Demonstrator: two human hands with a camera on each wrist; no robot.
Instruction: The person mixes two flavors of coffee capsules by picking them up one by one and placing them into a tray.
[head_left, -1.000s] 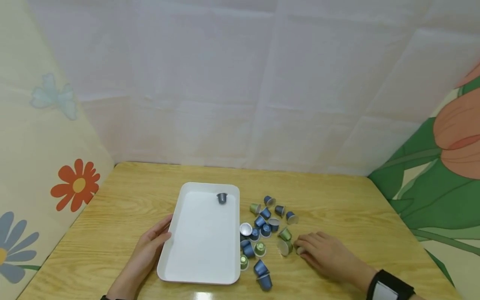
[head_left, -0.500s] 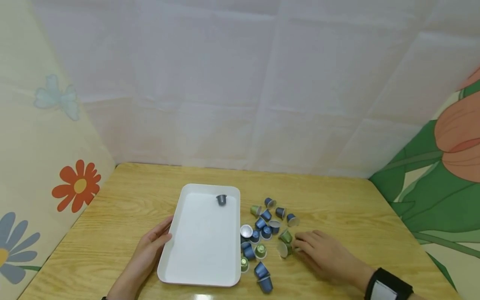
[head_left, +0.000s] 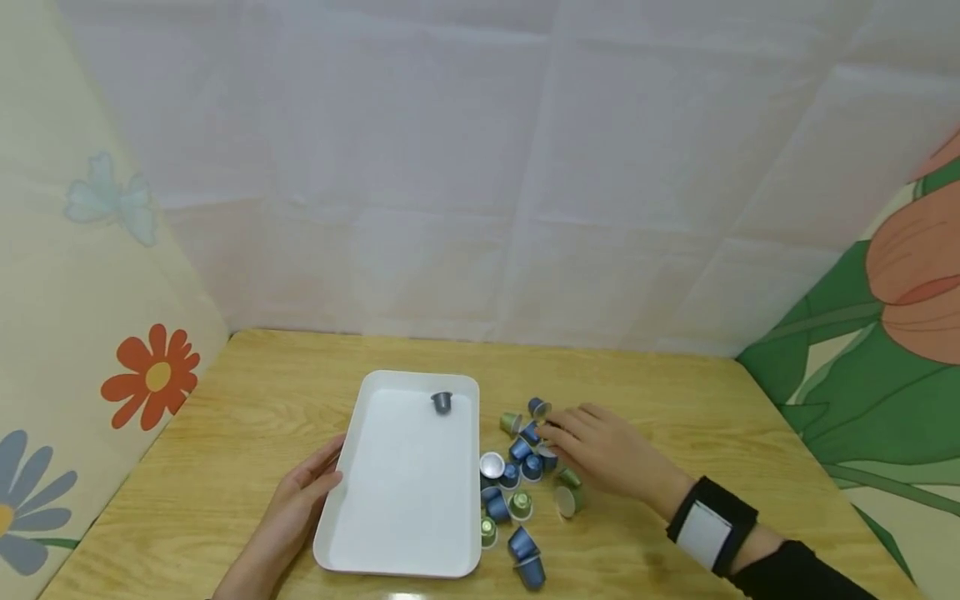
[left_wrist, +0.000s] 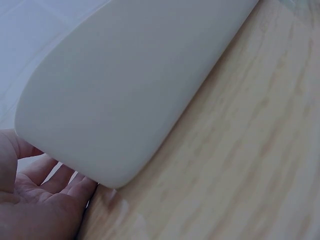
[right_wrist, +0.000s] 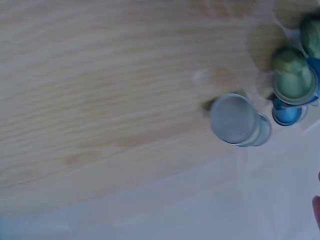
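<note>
Along the left side of a white tray [head_left: 397, 483], my left hand [head_left: 292, 508] holds the edge, thumb at the rim. In the left wrist view that hand [left_wrist: 45, 200] has its fingers curled at the tray's [left_wrist: 120, 95] lower edge. A dark grey coffee capsule [head_left: 442, 402] lies inside the tray. My right hand [head_left: 607, 450] is over the loose capsules to the tray's right, fingertips near a blue capsule [head_left: 530, 432]. Whether those fingers hold anything is hidden. Only a fingertip [right_wrist: 317, 207] shows in the right wrist view, beside grey-lidded [right_wrist: 233, 119] and green [right_wrist: 294, 80] capsules.
Several blue and green capsules lie on the wooden table [head_left: 262, 400], among them a green one [head_left: 521, 504] and a blue pair [head_left: 527, 557] near the front. A white cloth [head_left: 390, 183] hangs behind. Flower-printed panels [head_left: 157, 379] stand at both sides.
My right hand has moved left and away from me, from beside the green capsules to above the blue ones, covering several. The left hand and tray stay nearly where they were.
</note>
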